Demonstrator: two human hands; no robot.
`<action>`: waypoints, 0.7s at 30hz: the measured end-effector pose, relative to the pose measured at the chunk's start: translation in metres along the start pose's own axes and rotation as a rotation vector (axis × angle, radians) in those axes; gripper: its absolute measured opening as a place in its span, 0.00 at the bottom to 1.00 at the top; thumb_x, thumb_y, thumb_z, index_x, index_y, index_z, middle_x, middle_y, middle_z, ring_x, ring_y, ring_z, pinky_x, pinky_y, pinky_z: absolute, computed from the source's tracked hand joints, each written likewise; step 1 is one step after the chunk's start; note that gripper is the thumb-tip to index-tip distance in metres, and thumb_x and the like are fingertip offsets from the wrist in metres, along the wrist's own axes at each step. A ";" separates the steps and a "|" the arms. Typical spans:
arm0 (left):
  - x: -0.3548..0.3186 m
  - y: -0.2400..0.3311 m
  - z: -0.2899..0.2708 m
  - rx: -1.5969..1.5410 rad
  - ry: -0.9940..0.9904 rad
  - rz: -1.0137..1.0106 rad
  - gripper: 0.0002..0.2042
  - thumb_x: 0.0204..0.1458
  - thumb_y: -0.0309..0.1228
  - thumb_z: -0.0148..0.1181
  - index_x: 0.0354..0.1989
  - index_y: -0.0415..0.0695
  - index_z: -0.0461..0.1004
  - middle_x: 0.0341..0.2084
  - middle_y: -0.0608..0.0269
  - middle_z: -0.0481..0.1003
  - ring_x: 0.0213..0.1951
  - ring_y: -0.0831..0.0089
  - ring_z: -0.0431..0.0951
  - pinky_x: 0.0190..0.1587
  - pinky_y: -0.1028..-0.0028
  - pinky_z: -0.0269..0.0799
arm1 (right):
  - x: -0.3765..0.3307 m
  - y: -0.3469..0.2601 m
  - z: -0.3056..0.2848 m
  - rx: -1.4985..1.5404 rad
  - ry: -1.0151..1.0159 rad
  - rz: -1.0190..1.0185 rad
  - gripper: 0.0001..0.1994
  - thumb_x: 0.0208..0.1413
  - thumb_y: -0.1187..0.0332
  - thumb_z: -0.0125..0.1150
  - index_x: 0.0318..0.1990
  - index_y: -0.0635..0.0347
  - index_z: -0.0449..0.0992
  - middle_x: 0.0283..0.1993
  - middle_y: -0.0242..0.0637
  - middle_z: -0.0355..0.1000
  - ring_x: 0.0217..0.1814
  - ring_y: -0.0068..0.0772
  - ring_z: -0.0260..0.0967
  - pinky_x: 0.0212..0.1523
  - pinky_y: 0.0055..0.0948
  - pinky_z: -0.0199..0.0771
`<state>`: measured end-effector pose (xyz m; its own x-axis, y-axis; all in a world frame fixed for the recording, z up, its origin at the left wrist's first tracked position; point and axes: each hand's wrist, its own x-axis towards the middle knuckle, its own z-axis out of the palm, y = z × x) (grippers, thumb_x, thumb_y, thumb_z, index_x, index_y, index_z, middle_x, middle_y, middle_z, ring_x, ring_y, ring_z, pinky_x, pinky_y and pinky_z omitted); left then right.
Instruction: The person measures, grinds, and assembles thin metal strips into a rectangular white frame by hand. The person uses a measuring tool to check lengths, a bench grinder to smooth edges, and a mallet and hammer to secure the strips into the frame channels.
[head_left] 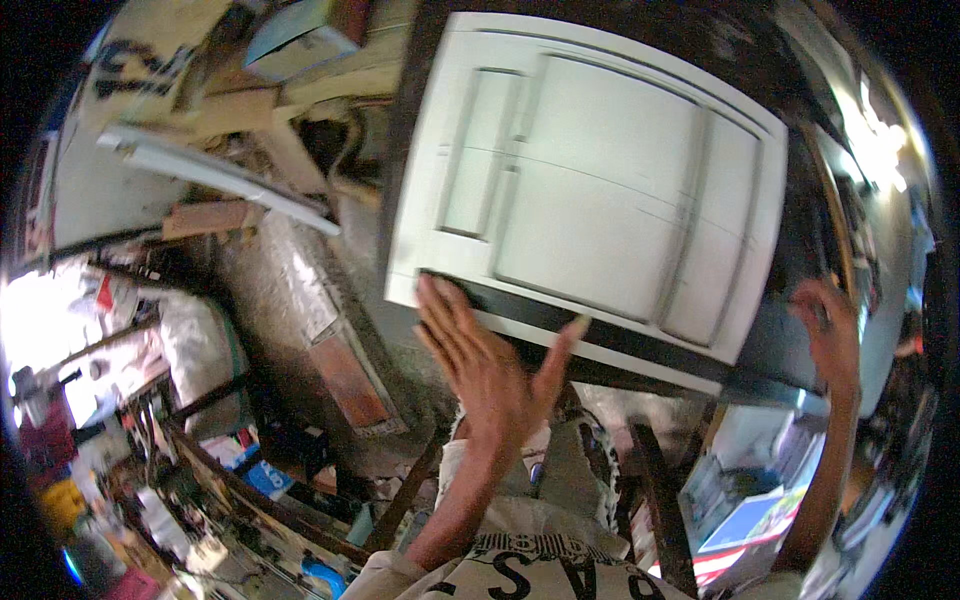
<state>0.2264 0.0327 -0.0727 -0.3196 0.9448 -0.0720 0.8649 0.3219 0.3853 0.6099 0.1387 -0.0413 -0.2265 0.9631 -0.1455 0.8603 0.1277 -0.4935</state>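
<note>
A white panel (600, 200) with grooved rectangular outlines, like a cabinet front or door, lies on a dark work surface (808, 215). Along its near edge runs a black strip (540, 312). My left hand (490, 370) is spread flat at the panel's near left corner, fingers straight and thumb out over the black strip; nothing is in its grasp. Off the panel's right side, my right hand (828, 330) is raised with fingers loosely bent and somewhat blurred. I see no object in it.
To the left, a long white strip (220, 180) lies among wood offcuts (210, 217), near a blue-topped box (300, 50). A reddish block (350, 375) is on the floor. A stuffed white sack (203, 350) and a cluttered bench (180, 520) stand at lower left. Printed sheets (755, 515) lie at lower right.
</note>
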 end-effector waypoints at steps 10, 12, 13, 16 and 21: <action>-0.004 -0.003 -0.023 -0.154 -0.011 -0.080 0.57 0.50 0.60 0.60 0.68 0.23 0.35 0.69 0.27 0.37 0.72 0.37 0.33 0.69 0.41 0.27 | -0.145 -0.114 0.072 0.259 0.170 0.357 0.06 0.55 0.74 0.65 0.39 0.66 0.79 0.29 0.31 0.70 0.27 0.23 0.64 0.28 0.22 0.66; -0.004 -0.004 -0.023 -0.175 -0.014 -0.084 0.56 0.50 0.60 0.60 0.68 0.23 0.37 0.70 0.29 0.38 0.72 0.38 0.34 0.69 0.41 0.27 | -0.134 -0.145 0.071 0.421 0.052 0.586 0.09 0.56 0.71 0.65 0.40 0.70 0.78 0.27 0.32 0.73 0.23 0.22 0.67 0.26 0.22 0.68; -0.004 -0.003 -0.023 -0.185 -0.022 -0.089 0.56 0.50 0.60 0.60 0.68 0.24 0.37 0.70 0.29 0.38 0.72 0.38 0.34 0.69 0.41 0.27 | -0.133 -0.151 0.077 0.492 0.089 0.620 0.10 0.57 0.70 0.64 0.40 0.71 0.78 0.27 0.35 0.74 0.24 0.23 0.69 0.28 0.23 0.71; -0.003 -0.002 -0.026 -0.209 -0.044 -0.104 0.55 0.50 0.60 0.60 0.68 0.24 0.38 0.70 0.30 0.38 0.72 0.39 0.34 0.69 0.40 0.26 | -0.130 -0.158 0.085 0.606 0.152 0.525 0.12 0.59 0.68 0.63 0.39 0.72 0.77 0.28 0.39 0.76 0.27 0.26 0.73 0.31 0.26 0.75; -0.002 -0.001 -0.020 -0.259 -0.048 -0.091 0.55 0.50 0.60 0.61 0.69 0.26 0.39 0.70 0.31 0.38 0.73 0.40 0.34 0.69 0.41 0.24 | -0.120 -0.176 0.095 0.444 0.344 0.481 0.10 0.60 0.68 0.62 0.40 0.68 0.75 0.31 0.37 0.75 0.33 0.23 0.69 0.37 0.26 0.70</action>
<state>0.2190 0.0294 -0.0548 -0.3673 0.9166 -0.1576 0.7037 0.3847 0.5974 0.4426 -0.0214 -0.0187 0.3478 0.9178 -0.1917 0.5462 -0.3645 -0.7542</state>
